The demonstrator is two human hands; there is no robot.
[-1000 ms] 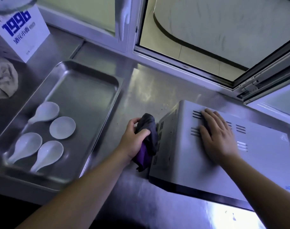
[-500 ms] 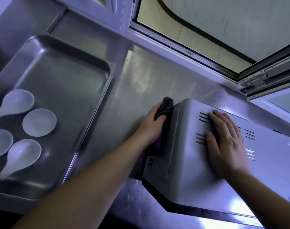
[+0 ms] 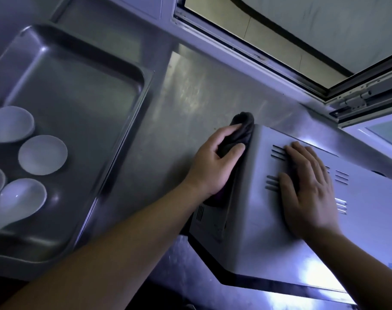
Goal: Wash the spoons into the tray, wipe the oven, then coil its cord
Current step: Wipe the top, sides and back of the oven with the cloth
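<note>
Oven (image 3: 268,231) sits on the right side of the shiny metal table (image 3: 190,97), under a window (image 3: 280,30). The left hand (image 3: 215,166) has its grip tight around a dark cloth (image 3: 243,128) and presses it on the oven's left wall. The right hand (image 3: 309,189) lies flat on the oven's top, grip apart, fingers straight. White spoons (image 3: 23,195) lie in the tray (image 3: 78,97) on the left, well apart from the oven.

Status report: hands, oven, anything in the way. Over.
Left hand grips dark cloth against oven left side. Right hand flat on oven top. Spoons lie in tray. Cord not in view; nothing blocks the wipe.
</note>
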